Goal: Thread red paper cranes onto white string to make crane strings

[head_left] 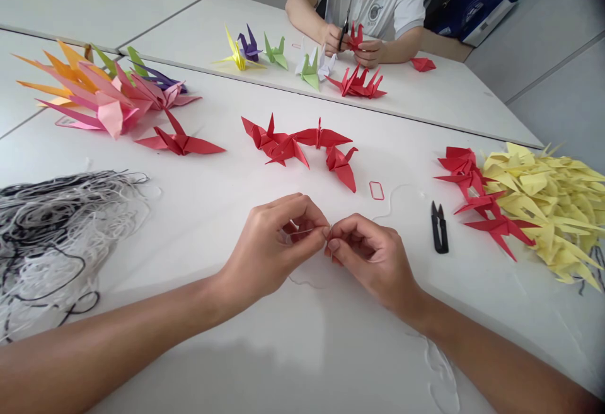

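Left of my hands sprawls a tangle of black and white thread [61,231], then my left hand [269,247] and my right hand [371,259] curl almost shut, pinching a thin white thread [305,232] between their fingertips, below three joined red paper cranes [297,143], with small black snips [439,228] and yellow paper cranes [543,206] further right.

Black thread snips [439,228] lie near a heap of yellow paper cranes [543,206], with red paper cranes [477,196] piled against its edge. A cluster of red cranes [297,143] sits mid-table, and a lone red crane [179,140] lies just beside a bright mass of pink and orange cranes [99,96]. On the adjoining table, a co-worker's hands [352,45] hold a small red crane [355,37] (a dark, slim tool is there too), just behind a row of mixed-colour cranes [302,61].
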Available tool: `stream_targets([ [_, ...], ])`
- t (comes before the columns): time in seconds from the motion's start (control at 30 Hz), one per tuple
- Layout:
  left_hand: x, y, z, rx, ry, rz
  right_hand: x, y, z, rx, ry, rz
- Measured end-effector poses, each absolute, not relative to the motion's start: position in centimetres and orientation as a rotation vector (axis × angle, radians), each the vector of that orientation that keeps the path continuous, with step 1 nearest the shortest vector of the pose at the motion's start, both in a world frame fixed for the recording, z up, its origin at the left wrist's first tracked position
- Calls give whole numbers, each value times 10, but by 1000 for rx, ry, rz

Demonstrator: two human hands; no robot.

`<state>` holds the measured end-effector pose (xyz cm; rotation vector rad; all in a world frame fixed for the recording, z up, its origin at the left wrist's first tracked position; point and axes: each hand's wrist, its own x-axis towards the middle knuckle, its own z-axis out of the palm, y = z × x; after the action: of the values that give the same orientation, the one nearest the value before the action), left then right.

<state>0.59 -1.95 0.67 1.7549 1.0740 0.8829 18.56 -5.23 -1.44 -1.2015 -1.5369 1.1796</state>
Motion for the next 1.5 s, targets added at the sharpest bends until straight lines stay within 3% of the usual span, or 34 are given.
stream_targets([
  [1.5, 7, -19, 9, 1598, 1082, 801, 187, -52, -14, -1151, -1576, 1073],
])
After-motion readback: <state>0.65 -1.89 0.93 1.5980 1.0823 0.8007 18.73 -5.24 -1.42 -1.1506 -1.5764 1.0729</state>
